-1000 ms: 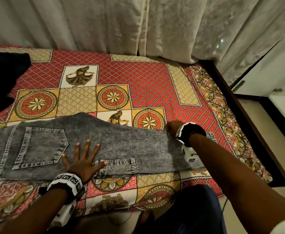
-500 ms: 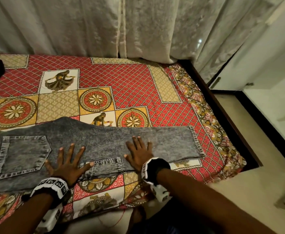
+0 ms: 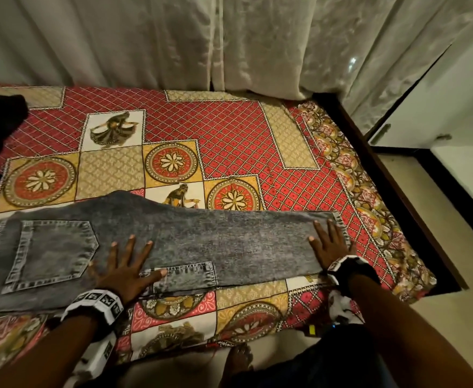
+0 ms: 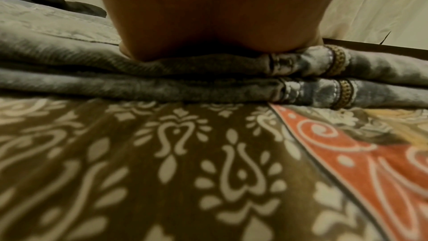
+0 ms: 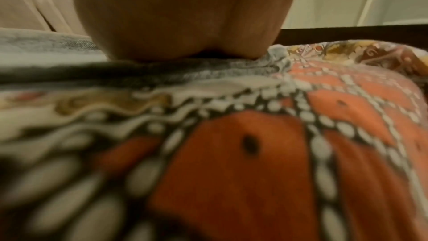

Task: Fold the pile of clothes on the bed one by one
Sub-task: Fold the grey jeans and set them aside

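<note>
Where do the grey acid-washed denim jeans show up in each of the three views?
Head: grey acid-washed denim jeans stretch across the lower left and centre.
Left wrist: stacked layers in a band above the middle.
Right wrist: thin edge under the palm.
Shared landmark: red and gold patterned bedspread.

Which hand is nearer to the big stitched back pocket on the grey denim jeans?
Left. The left hand lies flat on the grey denim jeans right beside the stitched back pocket. The right hand presses near the leg hem, far along the leg.
</note>
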